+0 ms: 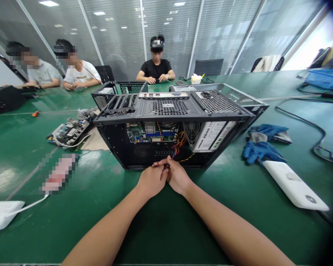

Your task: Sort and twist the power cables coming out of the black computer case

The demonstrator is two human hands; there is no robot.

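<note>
Well, over by your left, toward the desk's near edge, a smooth white block [4, 216] is cut off by the side of your view, its white cord running to a flat object [59, 175] blurred into coarse squares. Farther in, a heap of circuit boards [70, 133] sits beside a tan sheet [96, 140], part of which is hidden by the boards and the case. In front of you, mid-width on the green desk [100, 207], stands the black metal computer case [169, 119], open side toward you, its perforated panel facing up; it partly hides two more cases [133, 88] behind. Inside it are a green motherboard [144, 132], red, yellow and black wires [179, 144], and, to the right, a power supply [211, 136] whose label is too small to read. At the case's lower front edge, your left hand [152, 181] has its fingers curled and thumb closed, pinching the wires' ends; your right hand [179, 177] is cupped against it, fingers mostly hidden, so you cannot tell whether they grip. Toward the desk's right edge, crumpled blue fabric gloves [262, 151] touch a rounded white power bank [295, 184], with a looped black cable [316, 127] beyond.
</note>
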